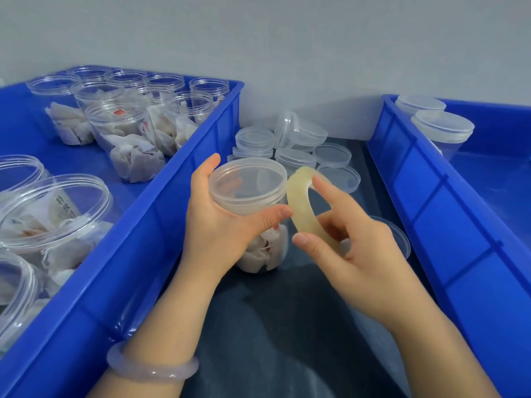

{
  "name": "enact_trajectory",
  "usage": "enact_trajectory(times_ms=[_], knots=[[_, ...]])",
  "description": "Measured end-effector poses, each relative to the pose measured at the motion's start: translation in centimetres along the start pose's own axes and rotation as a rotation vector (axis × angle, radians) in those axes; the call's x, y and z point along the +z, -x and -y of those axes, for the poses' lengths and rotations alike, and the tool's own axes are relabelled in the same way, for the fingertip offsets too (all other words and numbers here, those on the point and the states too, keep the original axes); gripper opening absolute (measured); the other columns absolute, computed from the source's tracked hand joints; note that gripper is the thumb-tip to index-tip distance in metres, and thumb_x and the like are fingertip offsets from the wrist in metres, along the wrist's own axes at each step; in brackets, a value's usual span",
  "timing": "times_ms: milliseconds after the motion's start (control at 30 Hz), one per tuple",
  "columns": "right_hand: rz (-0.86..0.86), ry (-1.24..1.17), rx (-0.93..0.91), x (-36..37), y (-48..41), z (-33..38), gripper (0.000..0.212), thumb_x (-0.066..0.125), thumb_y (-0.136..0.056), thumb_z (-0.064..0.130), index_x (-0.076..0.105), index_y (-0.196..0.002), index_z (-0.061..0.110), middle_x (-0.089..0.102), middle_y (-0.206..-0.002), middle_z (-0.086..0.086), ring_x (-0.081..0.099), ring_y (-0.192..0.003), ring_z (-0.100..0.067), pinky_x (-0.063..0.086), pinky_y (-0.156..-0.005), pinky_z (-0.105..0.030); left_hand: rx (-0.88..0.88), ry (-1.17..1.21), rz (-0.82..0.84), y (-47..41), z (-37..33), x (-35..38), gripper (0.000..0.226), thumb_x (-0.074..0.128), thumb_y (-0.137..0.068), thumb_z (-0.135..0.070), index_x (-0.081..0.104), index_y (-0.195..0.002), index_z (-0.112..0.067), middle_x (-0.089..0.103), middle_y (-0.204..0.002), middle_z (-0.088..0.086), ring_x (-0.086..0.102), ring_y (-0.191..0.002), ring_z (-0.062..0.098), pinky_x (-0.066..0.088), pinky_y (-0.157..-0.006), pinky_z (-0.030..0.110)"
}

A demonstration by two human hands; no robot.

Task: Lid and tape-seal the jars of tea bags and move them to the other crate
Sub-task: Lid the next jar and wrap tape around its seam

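Hands grip jar, tape; dark tabletop, grey wall.

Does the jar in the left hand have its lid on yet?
On: a translucent plastic lid covers the mouth of the clear plastic jar of tea bags, held by the left hand. Tape seal: cannot tell.

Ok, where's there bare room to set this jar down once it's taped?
In the right crate, the floor is bare on the near side of its two lidded jars. The dark table is free between the crates, nearer than the held jar. Crowded: loose lids at the table's far end, open jars across most of the left crate.
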State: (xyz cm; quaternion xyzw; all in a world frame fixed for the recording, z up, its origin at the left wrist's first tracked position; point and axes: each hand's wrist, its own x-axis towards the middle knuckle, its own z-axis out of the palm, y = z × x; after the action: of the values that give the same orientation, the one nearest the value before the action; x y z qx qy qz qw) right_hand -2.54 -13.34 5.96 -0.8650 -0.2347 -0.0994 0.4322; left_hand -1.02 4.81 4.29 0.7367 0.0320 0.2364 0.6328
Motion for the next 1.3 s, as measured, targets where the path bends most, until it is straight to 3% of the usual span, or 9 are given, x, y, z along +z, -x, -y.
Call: enact_trajectory(times_ms=[67, 167, 267, 400, 733, 867, 1000, 1133, 1300], knots=[[-0.117, 0.112, -0.041, 0.2, -0.1, 0.1, 0.051, 0.056, -0.083, 0.051, 0.054, -0.13, 0.032, 0.056, -0.07, 0.02, 0.056, -0.073, 0.0, 0.046, -0.076, -0.031, -0.008, 0.006, -0.003, -0.2, 0.2, 0.0, 0.113, 0.083, -0.025, -0.063, 0.042, -0.127, -0.038, 0.057, -0.122, -0.019, 0.054, -0.112, -0.007, 0.046, -0.086, 0.015], [-0.282, 0.223, -0.082, 0.6, -0.2, 0.4, 0.046, 0.058, -0.08, 0.052, 0.068, -0.114, 0.022, 0.059, -0.08, 0.026, 0.054, -0.082, 0.004, 0.04, -0.086, -0.028, -0.007, 0.034, 0.019, -0.3, 0.1, -0.3, 0.092, 0.084, -0.027, -0.058, 0.046, -0.11, -0.046, 0.061, -0.116, -0.018, 0.058, -0.109, -0.004, 0.048, -0.087, 0.022], [-0.355, 0.216, -0.033, 0.8, -0.3, 0.4, 0.041, 0.063, -0.078, 0.048, 0.072, -0.106, 0.02, 0.071, -0.088, 0.013, 0.055, -0.083, -0.003, 0.039, -0.087, -0.031, 0.014, 0.022, 0.06, -0.2, -0.1, -0.3, 0.089, 0.083, -0.029, -0.055, 0.046, -0.11, -0.045, 0.06, -0.116, -0.016, 0.057, -0.109, -0.003, 0.048, -0.09, 0.021], [-0.394, 0.186, 0.071, 0.6, -0.5, 0.2, 0.037, 0.062, -0.075, 0.051, 0.076, -0.092, 0.022, 0.071, -0.072, 0.009, 0.057, -0.062, -0.006, 0.04, -0.088, -0.041, 0.034, 0.012, 0.132, 0.1, -0.5, -0.2, 0.095, 0.082, -0.031, -0.052, 0.045, -0.117, -0.04, 0.06, -0.116, -0.016, 0.056, -0.11, -0.005, 0.046, -0.091, 0.014], [-0.392, 0.061, 0.101, 0.5, -0.5, 0.5, 0.059, 0.057, -0.067, 0.068, 0.075, -0.094, 0.018, 0.073, -0.088, 0.01, 0.067, -0.078, -0.012, 0.047, -0.085, -0.051, 0.058, 0.067, 0.271, 0.1, -0.8, -0.8, 0.096, 0.083, -0.034, -0.041, 0.048, -0.122, -0.03, 0.066, -0.111, -0.01, 0.06, -0.109, 0.003, 0.048, -0.091, 0.02], [-0.393, 0.013, 0.109, 0.9, -0.4, 0.5, 0.061, 0.058, -0.064, 0.07, 0.073, -0.098, 0.022, 0.067, -0.082, 0.021, 0.063, -0.076, -0.004, 0.049, -0.085, -0.047, 0.076, 0.073, 0.342, -0.1, -0.7, -1.4, 0.11, 0.089, -0.027, -0.05, 0.048, -0.125, -0.025, 0.065, -0.115, -0.005, 0.06, -0.112, 0.006, 0.048, -0.092, 0.021], [-0.36, 0.013, 0.121, 0.9, -0.3, -0.1, 0.06, 0.057, -0.067, 0.073, 0.068, -0.107, 0.03, 0.057, -0.069, 0.021, 0.056, -0.067, -0.003, 0.051, -0.068, -0.033, 0.063, 0.047, 0.326, 0.2, -0.8, -1.0, 0.124, 0.084, -0.023, -0.067, 0.044, -0.133, -0.024, 0.055, -0.129, 0.005, 0.055, -0.119, 0.007, 0.046, -0.097, 0.024], [-0.33, 0.059, 0.075, 0.7, -0.2, -0.8, 0.039, 0.059, -0.079, 0.047, 0.069, -0.11, 0.025, 0.053, -0.07, 0.029, 0.051, -0.063, 0.004, 0.044, -0.065, -0.022, 0.096, 0.049, 0.246, 0.0, -0.6, -0.8, 0.11, 0.086, -0.027, -0.058, 0.041, -0.125, -0.041, 0.058, -0.122, -0.01, 0.055, -0.116, 0.0, 0.044, -0.097, 0.019], [-0.397, 0.084, 0.036, 1.2, -0.1, -0.4, 0.033, 0.056, -0.083, 0.036, 0.072, -0.106, 0.016, 0.06, -0.08, 0.02, 0.05, -0.062, 0.008, 0.039, -0.065, -0.012, 0.114, 0.075, 0.2, -0.3, -0.1, -1.0, 0.088, 0.084, -0.042, -0.046, 0.045, -0.12, -0.032, 0.06, -0.116, -0.012, 0.057, -0.115, 0.005, 0.045, -0.101, 0.029]])
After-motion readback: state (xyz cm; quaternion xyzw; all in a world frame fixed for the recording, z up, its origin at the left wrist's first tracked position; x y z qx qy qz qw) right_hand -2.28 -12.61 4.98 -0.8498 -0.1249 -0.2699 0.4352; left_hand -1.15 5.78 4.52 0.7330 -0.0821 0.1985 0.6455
